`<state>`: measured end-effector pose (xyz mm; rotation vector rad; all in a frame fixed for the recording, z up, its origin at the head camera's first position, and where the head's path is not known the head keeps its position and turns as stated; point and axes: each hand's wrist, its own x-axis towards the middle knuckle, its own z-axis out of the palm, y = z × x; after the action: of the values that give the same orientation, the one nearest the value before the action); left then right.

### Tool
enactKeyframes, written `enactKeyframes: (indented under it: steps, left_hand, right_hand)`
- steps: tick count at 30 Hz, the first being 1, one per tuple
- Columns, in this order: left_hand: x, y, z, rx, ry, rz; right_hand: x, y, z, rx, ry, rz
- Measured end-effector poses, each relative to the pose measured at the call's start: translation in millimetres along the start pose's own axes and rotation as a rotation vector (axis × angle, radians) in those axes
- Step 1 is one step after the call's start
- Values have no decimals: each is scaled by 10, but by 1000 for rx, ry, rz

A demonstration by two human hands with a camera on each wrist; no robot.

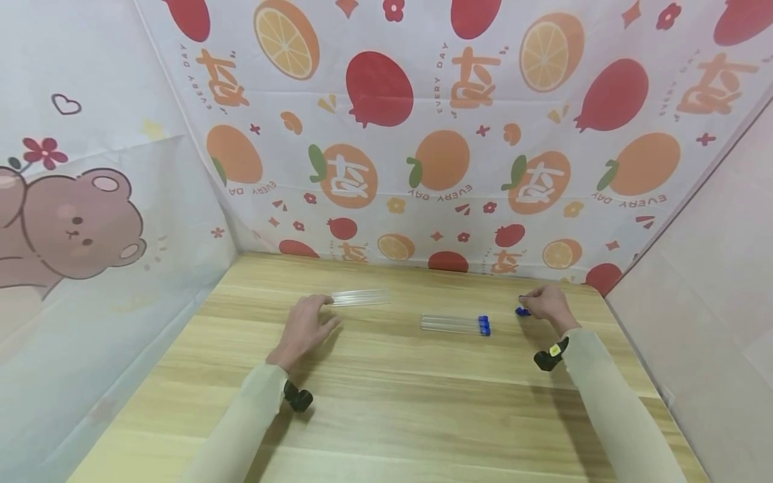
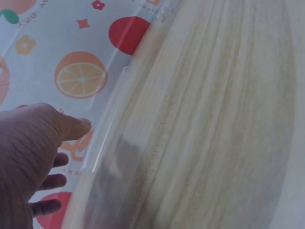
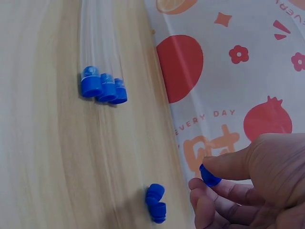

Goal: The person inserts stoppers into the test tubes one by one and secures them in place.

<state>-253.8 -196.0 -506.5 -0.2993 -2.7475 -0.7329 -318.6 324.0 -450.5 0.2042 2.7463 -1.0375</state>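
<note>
while three clear tubes (image 1: 449,324) are lying on the wooden table (image 1: 386,416) with blue caps (image 3: 91,86) on their right ends, the right hand (image 1: 548,305) is pinching another cap (image 3: 209,175) between thumb and finger. two loose caps (image 3: 155,193) are lying close together on the wood beside it. the left hand (image 1: 304,329) is sitting at the left end of the uncapped tubes (image 1: 365,297), its thumb and fingers standing apart; it is gripping nothing, and the pictures are not showing clearly whether a fingertip is touching a tube. those tubes are lying side by side near the fruit-printed cloth (image 1: 386,194), too see-through for counting.

judging by this, the step in hand is probably getting one tube and one cap ready for joining. the next move is likely calling for the left hand to close on a single tube and lift it from its neighbours, with the cap's open side facing the tube's end. since the tubes are looking thin and smooth, separating just one is probably needing a light pinch.
</note>
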Motion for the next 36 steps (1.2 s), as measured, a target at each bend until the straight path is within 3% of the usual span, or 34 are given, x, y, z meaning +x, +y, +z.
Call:
enactKeyframes:
  steps: [10,16,24,36]
  left_hand:
    - [56,15,65,46,-9,-14]
    - [126,44,121,88,-2,15]
    - [172,65,216,112,-50,-16]
    - [273,120,274,158,-80,6]
  right_hand:
    - [-16,-152,3,30,17,-51]
    - [-8,-265,23,22,31,-60]
    - [-25,-383,83,20,-7,-75]
    - [-67,-515,134,19,5,-130]
